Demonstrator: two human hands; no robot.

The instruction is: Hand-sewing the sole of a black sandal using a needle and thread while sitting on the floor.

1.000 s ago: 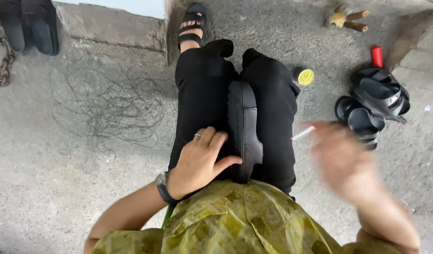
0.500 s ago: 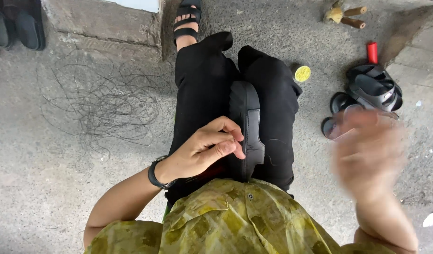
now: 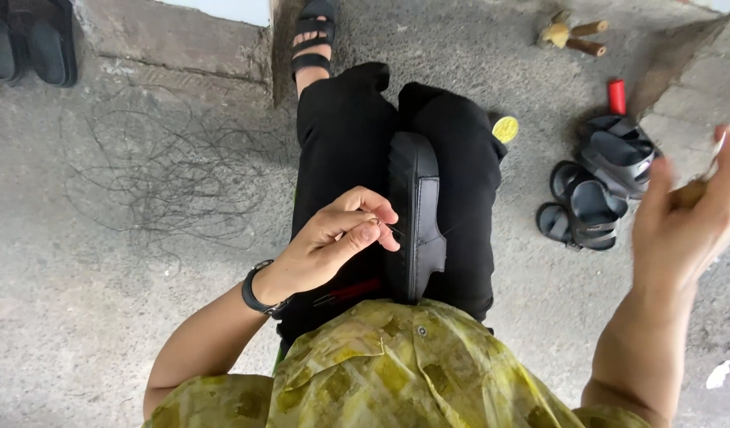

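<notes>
I saw the left hand [image 3: 333,246] pinching a thin thread just left of the black shoe [image 3: 416,214], which lay on the lap. The right hand [image 3: 686,214], raised well right of the shoe, loosely gripped a small brownish thing. Grey sandals [image 3: 598,186] lay farther right on the floor.

We see a grey concrete floor [image 3: 103,317]: tangled dark thread [image 3: 159,182] at upper left, grey sandals [image 3: 598,186], a yellow disc [image 3: 505,128] and a red tube [image 3: 617,96] at upper right.
</notes>
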